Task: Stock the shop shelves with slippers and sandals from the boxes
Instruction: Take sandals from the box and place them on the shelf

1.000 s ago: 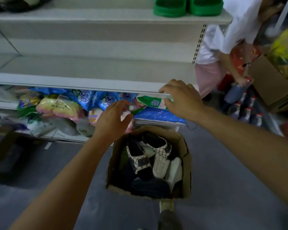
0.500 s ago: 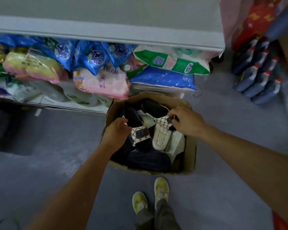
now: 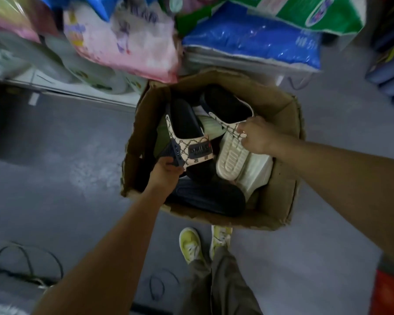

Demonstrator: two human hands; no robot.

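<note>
An open cardboard box [image 3: 282, 196] stands on the grey floor, holding several slippers. My left hand [image 3: 166, 171] grips the patterned beige strap end of a black slipper [image 3: 187, 133] at the box's left. My right hand [image 3: 255, 135] pinches the matching strap of a second black slipper [image 3: 225, 103] toward the back of the box. A cream slipper [image 3: 231, 160] lies sole-up between them, and a dark slipper [image 3: 209, 198] lies at the front.
Packed plastic bags, pink [image 3: 123, 42] and blue [image 3: 250, 39], fill the bottom shelf just behind the box. Dark bottles [image 3: 391, 71] stand at the right. My yellow shoes [image 3: 191, 244] are right before the box. A cable [image 3: 27, 260] lies on the floor at left.
Both hands dropped from the shelf edge into the box and took hold of the two patterned slippers' straps. The view tilted down toward the box.
</note>
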